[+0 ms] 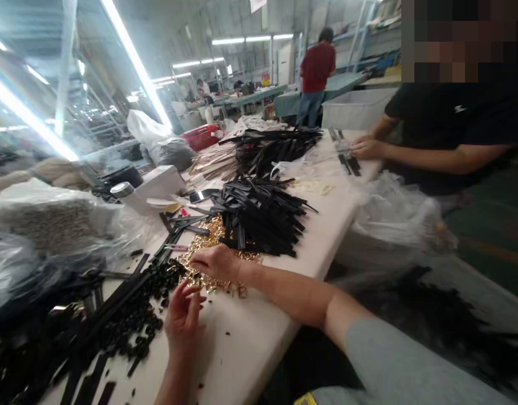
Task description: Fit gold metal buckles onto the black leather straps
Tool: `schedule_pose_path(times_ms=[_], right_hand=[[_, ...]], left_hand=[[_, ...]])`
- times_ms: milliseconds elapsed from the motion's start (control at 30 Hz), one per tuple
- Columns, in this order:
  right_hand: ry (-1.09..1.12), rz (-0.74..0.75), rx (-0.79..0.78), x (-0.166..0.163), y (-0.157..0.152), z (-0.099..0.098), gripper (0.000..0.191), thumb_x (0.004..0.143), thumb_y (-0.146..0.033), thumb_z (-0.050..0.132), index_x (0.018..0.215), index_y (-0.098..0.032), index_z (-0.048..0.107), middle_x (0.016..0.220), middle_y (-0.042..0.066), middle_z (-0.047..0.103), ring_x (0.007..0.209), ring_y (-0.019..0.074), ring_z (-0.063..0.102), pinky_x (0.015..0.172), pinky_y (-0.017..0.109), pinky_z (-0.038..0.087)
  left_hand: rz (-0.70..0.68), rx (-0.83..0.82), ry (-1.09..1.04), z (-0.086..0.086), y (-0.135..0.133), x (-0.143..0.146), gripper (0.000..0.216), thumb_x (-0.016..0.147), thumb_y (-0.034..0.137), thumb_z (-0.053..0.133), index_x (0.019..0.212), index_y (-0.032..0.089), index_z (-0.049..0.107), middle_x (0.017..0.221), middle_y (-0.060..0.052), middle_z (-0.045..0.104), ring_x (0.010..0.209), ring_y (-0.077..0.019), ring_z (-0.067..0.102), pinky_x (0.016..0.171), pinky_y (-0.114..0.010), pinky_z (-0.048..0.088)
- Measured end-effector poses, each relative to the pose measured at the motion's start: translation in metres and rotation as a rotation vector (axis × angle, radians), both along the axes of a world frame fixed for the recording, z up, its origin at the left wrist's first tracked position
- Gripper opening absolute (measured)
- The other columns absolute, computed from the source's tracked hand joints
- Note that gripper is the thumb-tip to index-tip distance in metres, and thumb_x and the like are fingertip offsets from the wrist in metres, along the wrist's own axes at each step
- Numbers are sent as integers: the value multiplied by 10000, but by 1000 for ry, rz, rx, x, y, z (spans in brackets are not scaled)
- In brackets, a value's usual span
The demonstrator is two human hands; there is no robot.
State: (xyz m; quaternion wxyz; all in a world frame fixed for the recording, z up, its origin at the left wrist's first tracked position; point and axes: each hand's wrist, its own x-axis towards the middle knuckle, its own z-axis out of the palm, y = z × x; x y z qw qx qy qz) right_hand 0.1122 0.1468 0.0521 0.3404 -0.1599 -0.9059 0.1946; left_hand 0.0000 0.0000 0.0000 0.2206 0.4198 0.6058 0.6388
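Note:
My right hand (216, 262) reaches across onto a heap of small gold metal fittings (212, 239). Its fingers are bent down and pressed together; whatever they pinch is hidden. Just below it, my left hand (183, 315) is raised over the white table (235, 337), palm turned up. Its fingers are half curled with gaps between them, and I see nothing held there. Small black pieces (147, 318) lie in a loose pile beside the left hand. Behind the gold fittings is a thick stack of black straps (262, 216).
Black strips (85, 343) cover the table's left side, near a clear bag of small pieces (52, 219). A white box (160, 188) stands behind. Across the table, a co-worker's hands (368, 147) hold dark strips. Plastic bags (404, 211) hang by the right edge.

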Motion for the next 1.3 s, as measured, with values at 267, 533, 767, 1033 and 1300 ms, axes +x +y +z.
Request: schedule_pose_path(times_ms=[267,533,767,1033,1300], right_hand=[[-311,-173,113,17,40,31,255,893,-111,477,1064,-217,633,1115,23,641,936,138,610,743,244,439],[-733,-112,395,35,89,34,191,893,-174,474,844,-148,657,965,83,651,944,218,571,813,377,396],[-670,-51,396,35,101,39,170,877,-114,506,864,-164,668,980,64,666,886,167,599,817,330,391],[140,-191,93,64,105,96,272,1004,-250,336,1088,-102,548,985,67,634,893,111,565,836,253,419],[21,-300,96,82,42,144,253,970,-272,411,1118,-155,579,836,30,642,702,106,534,685,248,362]], left_hand=[[-18,-24,-20,3,3,4,539,759,460,719,1206,203,564,931,-62,672,668,-167,649,578,-258,528],[-27,-78,-9,6,4,5,578,732,494,727,1207,199,578,918,-61,674,689,-186,657,585,-273,545],[-17,-76,-24,11,3,10,575,727,501,729,1195,200,584,911,-55,680,690,-187,656,581,-270,536],[-32,-80,-44,13,3,9,526,750,446,727,1191,198,580,900,-56,678,672,-170,650,588,-263,525],[-25,-46,-41,13,3,9,482,791,429,697,1187,189,563,897,-64,671,678,-171,650,569,-258,503]])
